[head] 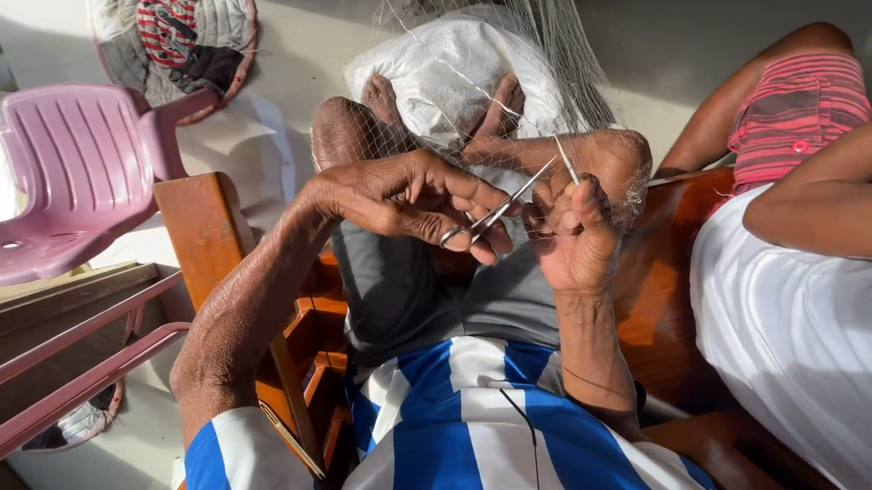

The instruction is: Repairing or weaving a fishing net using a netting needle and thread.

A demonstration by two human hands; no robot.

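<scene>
Nearest the camera, the person's left hand (pixel 409 200) is closed around small scissors (pixel 491 216), fingers through the loops, blades pointing up to the right. Just beside it, the right hand (pixel 576 232) pinches a slim netting needle (pixel 566 160) and strands of the fishing net (pixel 501 91), fingers pressed together. The net drapes over both raised knees, leaving little free room between the hands. Beyond the feet lies a white sack (pixel 444 69). A pink plastic chair (pixel 66 180) stands left; another person (pixel 808 251) sits close on the right.
</scene>
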